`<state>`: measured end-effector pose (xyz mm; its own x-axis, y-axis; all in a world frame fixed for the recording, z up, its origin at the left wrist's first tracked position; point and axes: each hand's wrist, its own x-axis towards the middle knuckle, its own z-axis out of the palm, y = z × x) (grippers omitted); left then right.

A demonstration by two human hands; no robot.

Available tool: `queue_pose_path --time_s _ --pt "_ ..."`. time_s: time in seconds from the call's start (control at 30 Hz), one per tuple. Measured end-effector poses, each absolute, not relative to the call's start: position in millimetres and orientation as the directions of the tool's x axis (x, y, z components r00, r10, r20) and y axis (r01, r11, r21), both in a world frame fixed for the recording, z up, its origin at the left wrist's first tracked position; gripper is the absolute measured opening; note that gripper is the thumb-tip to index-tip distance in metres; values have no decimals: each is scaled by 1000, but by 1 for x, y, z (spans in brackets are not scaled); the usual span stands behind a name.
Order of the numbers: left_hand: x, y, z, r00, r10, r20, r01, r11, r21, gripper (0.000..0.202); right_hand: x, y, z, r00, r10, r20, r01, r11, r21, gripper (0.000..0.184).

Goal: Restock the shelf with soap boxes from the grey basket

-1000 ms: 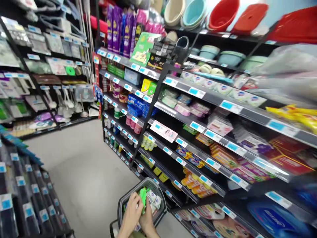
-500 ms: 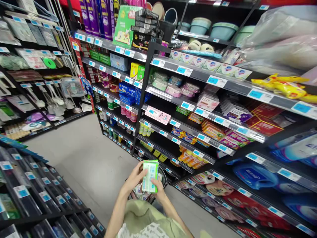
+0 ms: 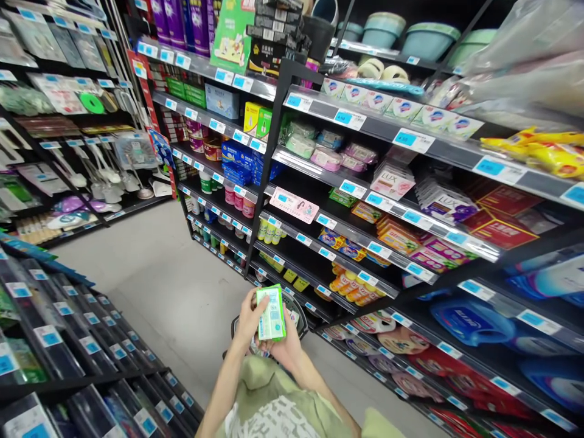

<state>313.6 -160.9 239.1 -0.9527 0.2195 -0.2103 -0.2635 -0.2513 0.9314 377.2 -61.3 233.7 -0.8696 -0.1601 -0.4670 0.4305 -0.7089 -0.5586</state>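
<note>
A green and white boxy packet [image 3: 271, 314] with small blue print is held over the basket, its printed face turned up toward me. My left hand [image 3: 247, 321] grips its left side, the thumb lying on the front. Against the right and lower edges rests my right hand [image 3: 289, 342], its fingers mostly hidden behind the packet. Below both hands is a dark shopping basket or cart [image 3: 302, 316] with several goods inside, largely covered by my hands.
A tall black shelf rack [image 3: 314, 234] with soaps and cleaners runs along the right. Blue detergent bottles [image 3: 472, 319] fill its near lower part. A low dark shelf [image 3: 86, 383] stands at left. Grey floor [image 3: 168, 267] runs between, toward a rack of household tools [image 3: 91, 164].
The packet has tilted and moved slightly left and up. My right thumb has left its front face, and that hand now sits at the right edge and behind. My view has shifted slightly.
</note>
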Motion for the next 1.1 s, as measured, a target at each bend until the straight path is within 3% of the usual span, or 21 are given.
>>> queue_pose_path --time_s 0.13,0.27,0.37,0.47,0.67,0.73,0.8,0.97,1.1 --pt "308 -166 232 -931 94 -352 -363 -326 873 61 374 -68 229 -839 -219 -499 470 -754 -459 63" --pt "299 -179 231 -928 9 -373 -345 -403 848 62 377 -66 217 -778 -254 -575 482 -827 -287 52" --pt "293 -187 232 -930 -6 -366 -325 -449 832 60 382 -64 208 -726 -248 -641 458 -870 -182 43" --pt "291 -190 234 -927 6 -374 -335 -458 824 57 385 -62 200 -696 -211 -686 439 -882 -174 41" --pt "291 -187 239 -906 4 -424 -361 -532 766 47 387 -58 192 -716 -5 -698 380 -841 -384 39" --pt "291 -186 243 -898 1 -440 -350 -605 715 40 389 -56 194 -776 86 -625 323 -797 -511 44" --pt "291 -189 247 -897 3 -442 -321 -693 646 31 392 -54 200 -852 145 -503 266 -708 -654 60" --pt "292 -208 253 -925 28 -380 -201 -884 423 6 396 -55 216 -975 137 -176 100 -434 -895 95" --pt "294 -225 256 -969 20 -246 -108 -931 350 9 399 -61 223 -993 87 -82 59 -239 -969 99"
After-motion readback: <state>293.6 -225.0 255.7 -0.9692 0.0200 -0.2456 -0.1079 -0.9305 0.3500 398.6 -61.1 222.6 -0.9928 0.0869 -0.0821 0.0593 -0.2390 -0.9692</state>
